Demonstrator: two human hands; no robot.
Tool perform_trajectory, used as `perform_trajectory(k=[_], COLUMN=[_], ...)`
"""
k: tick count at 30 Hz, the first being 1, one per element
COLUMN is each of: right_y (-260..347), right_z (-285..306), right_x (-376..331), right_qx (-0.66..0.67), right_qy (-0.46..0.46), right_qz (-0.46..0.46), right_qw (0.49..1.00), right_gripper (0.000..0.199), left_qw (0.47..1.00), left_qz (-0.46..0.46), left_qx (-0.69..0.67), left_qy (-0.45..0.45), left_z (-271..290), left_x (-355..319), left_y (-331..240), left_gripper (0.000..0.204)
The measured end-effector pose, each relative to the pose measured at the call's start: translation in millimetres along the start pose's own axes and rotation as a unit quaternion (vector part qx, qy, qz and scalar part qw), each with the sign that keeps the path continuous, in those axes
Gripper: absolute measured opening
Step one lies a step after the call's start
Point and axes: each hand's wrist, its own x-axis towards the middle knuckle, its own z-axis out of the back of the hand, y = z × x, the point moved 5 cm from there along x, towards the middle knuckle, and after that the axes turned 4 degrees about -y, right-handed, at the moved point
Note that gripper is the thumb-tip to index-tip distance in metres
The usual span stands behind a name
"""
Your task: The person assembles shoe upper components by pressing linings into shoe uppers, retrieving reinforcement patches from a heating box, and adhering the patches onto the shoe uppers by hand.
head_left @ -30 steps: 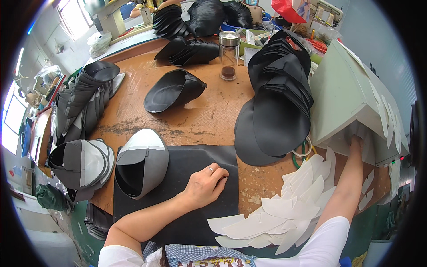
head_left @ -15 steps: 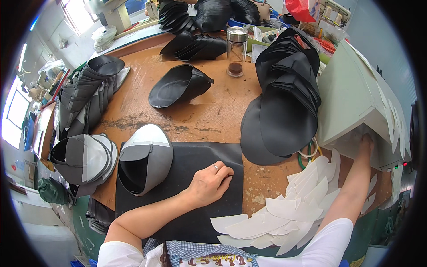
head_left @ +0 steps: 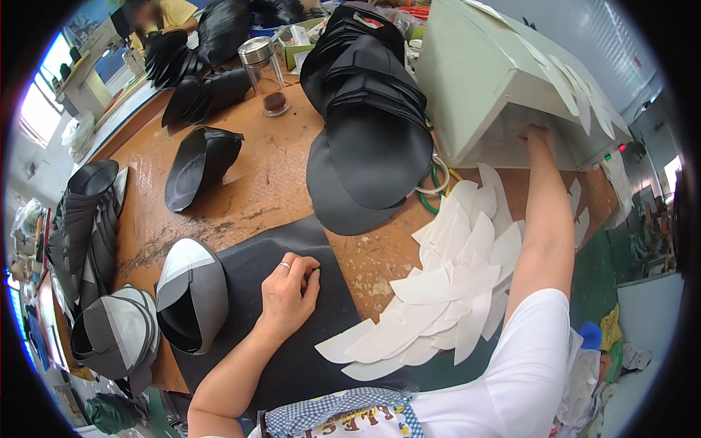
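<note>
Left hand point(head_left: 288, 288) rests on the black mat point(head_left: 248, 270), fingers loosely curled, holding nothing, just beside a grey-and-white cap piece point(head_left: 191, 292). Right hand point(head_left: 535, 136) is stretched up into the open side of the pale cardboard box point(head_left: 496, 66); its fingers are hidden inside, so I cannot tell whether they grip anything. Below that arm, a fan of white crescent-shaped cutouts point(head_left: 445, 292) spreads across the wooden table point(head_left: 270, 175), near the stack of black brims point(head_left: 372, 124).

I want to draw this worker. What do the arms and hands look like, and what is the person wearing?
Both forearms are bare. The left hand wears a thin silver ring on one finger. The right hand wears nothing visible. A short white sleeve covers the right upper arm.
</note>
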Motion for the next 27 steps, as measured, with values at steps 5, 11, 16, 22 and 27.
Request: perform_trajectory(k=[5, 11, 16, 22, 27], right_y=[9, 42, 110, 116, 114], right_z=[53, 118, 204, 265, 264], right_x=[-27, -175, -364, -567, -632], right_qx=[-0.003, -0.128, -0.161, -0.151, -0.146], right_qy=[0.129, 0.266, 0.371, 0.513, 0.538], right_qz=[0.065, 0.192, 0.427, 0.670, 0.719], right_qw=[0.990, 0.936, 0.809, 0.516, 0.415], right_gripper=[0.010, 0.018, 0.020, 0.015, 0.032], left_qw=[0.999, 0.999, 0.969, 0.907, 0.928], left_qz=[-0.030, -0.028, 0.038, -0.253, -0.095], left_qx=[-0.026, -0.031, -0.241, -0.312, -0.296], left_qy=[-0.019, -0.025, 0.045, 0.126, 0.204], left_z=[-3, -3, 20, 97, 141], left_x=[-1, 0, 11, -12, -71], left_y=[1, 13, 3, -120, -112], left_gripper=[0.014, 0.010, 0.025, 0.059, 0.044])
